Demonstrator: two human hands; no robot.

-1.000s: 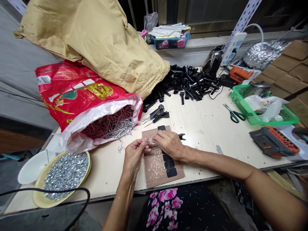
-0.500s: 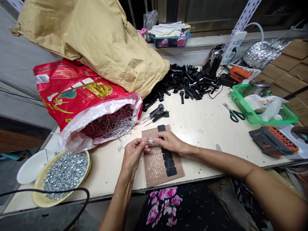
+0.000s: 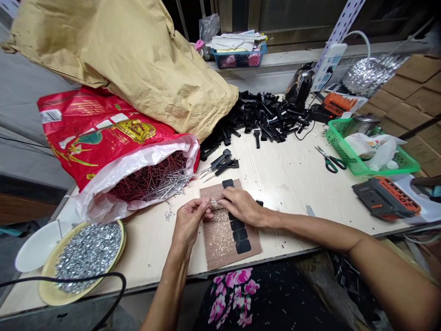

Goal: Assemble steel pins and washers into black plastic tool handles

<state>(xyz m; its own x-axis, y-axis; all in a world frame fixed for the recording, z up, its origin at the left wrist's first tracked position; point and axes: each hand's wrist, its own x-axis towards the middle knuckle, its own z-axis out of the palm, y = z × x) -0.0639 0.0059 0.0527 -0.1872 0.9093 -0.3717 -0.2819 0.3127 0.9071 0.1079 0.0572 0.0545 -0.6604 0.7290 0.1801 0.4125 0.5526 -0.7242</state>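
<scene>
Rod (image 3: 214, 202), thin and silvery, is pinched between fingertips of the left hand (image 3: 188, 219) and right hand (image 3: 243, 205), above the brown mat (image 3: 220, 257). The table's near edge (image 3: 282, 253) passes under both forearms; roomy tabletop (image 3: 285, 184) stretches rightward to scissors (image 3: 330, 162) and green basket (image 3: 386, 173).

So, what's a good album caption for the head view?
Left hand and right hand hold a silvery piece above a brown mat.

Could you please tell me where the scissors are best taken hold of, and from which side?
Probably by the handle loops, coming from the near side: the scissors lie flat, blades pointing away to the left, and the green basket is close on the right.
</scene>
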